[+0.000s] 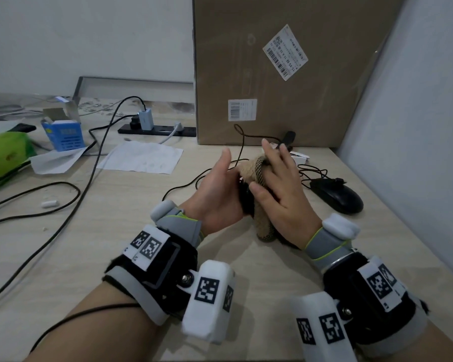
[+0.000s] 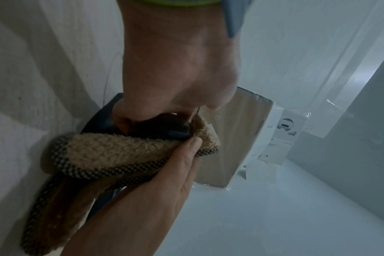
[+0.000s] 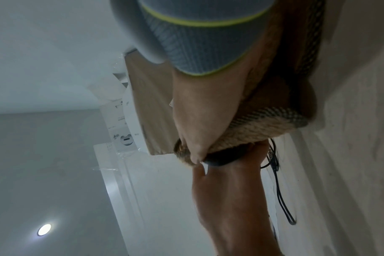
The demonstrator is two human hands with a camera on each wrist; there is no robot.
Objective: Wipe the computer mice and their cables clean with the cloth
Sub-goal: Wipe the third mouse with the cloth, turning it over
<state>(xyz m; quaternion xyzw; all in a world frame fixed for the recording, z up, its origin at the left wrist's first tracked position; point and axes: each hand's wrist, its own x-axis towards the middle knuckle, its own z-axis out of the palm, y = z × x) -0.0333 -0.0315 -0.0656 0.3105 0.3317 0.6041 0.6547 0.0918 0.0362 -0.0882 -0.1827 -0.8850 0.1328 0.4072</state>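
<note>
Nearest you are your two forearms with their strapped-on wrist cameras, and just beyond them your hands meet above the surface (image 1: 246, 270). Your left hand (image 1: 217, 194) cups a black mouse (image 1: 246, 202), its fingers curled round the body from the far side, the thumb raised. Your right hand (image 1: 280, 189) presses the cloth (image 1: 259, 168) against that mouse with fingers spread fairly flat and the thumb pinching the fabric in place. The left wrist view shows the dark shell of the mouse (image 2: 164, 126) tucked between fingers and cloth (image 2: 112, 154).

The cloth is a thick, fluffy tan piece with a dark checked border, folded over the mouse and hanging down below your right palm. The mouse looks smooth and glossy black; I can't tell from here whether any dirt remains on it.

As for progress, I'd judge you're in the middle of the first mouse's body. Its cable (image 1: 183, 184) trails away left and back across the surface and doesn't appear to be in the cloth yet. A second mouse (image 1: 338, 195) sits on the surface to the right, near the wall, apart from your hands, with its cable (image 1: 311, 171) bunched in loose loops just behind it. It shows no sign of being handled. So one mouse is under way, with both cables and the second mouse probably left to do.
</note>
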